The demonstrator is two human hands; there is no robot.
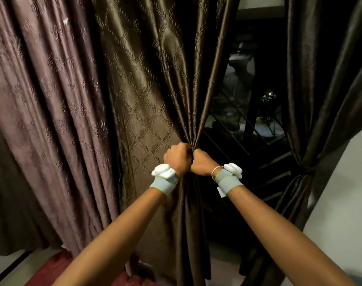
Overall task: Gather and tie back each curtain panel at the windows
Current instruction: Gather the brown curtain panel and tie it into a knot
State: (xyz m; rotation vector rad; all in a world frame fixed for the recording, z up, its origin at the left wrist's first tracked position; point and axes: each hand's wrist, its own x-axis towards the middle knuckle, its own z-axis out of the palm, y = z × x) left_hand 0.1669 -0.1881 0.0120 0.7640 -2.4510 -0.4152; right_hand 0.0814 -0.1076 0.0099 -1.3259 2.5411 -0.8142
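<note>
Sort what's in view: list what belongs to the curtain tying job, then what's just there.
Job: brown curtain panel, bunched in left hand and right hand; right panel, already tied.

Just there: mauve curtain, window grille, red fabric.

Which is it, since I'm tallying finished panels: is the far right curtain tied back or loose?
Tied back: the right curtain is cinched to a narrow waist, fanning out above and below.

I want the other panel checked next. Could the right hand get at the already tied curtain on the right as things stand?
Probably not yet: the right hand grips the gathered brown curtain alongside the left hand. The tied curtain hangs apart to the right, nothing between; letting go would free it.
</note>
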